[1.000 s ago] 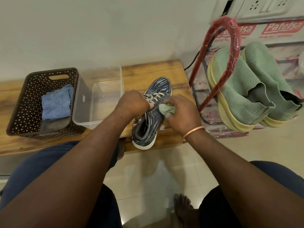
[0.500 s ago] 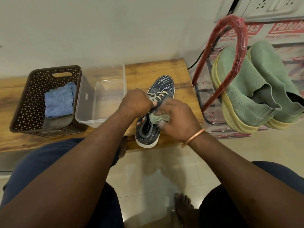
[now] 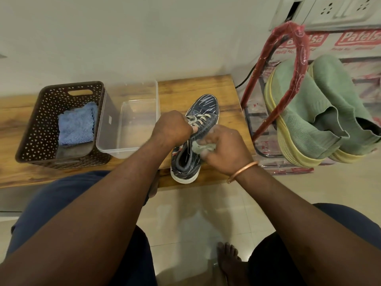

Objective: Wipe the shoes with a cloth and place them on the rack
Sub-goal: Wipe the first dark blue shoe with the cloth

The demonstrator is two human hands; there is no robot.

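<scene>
Navy canvas at centre: the sneaker [image 3: 206, 108] sits on the wooden bench [image 3: 208, 85], toe pointing to twelve o'clock, heel at the near edge. The left hand [image 3: 173, 129] comes in from seven o'clock, knuckles up, fingers curled round the laces and tongue, gripping the shoe from above. The right hand [image 3: 224, 149] reaches in from five o'clock, fingers bunched tight round a pale green cloth [image 3: 201, 148], which is pressed to the sneaker's side by the ankle opening. A copper bangle [image 3: 243, 171] rides that wrist. Both forearms run long and nearly straight from the bottom corners.

At nine o'clock from the sneaker stands a clear plastic tub [image 3: 132, 112], and touching its far side is a brown perforated basket [image 3: 41, 124] with a folded blue cloth [image 3: 76, 124] inside. At three o'clock, off the bench, is the red-framed rack [image 3: 296, 58] in plastic wrap, carrying a pair of green knit shoes [image 3: 305, 112] with yellow soles. A pale wall is at twelve, a white socket panel [image 3: 340, 9] at one, glossy floor tiles [image 3: 195, 213] and a bare foot [image 3: 228, 259] at six.
</scene>
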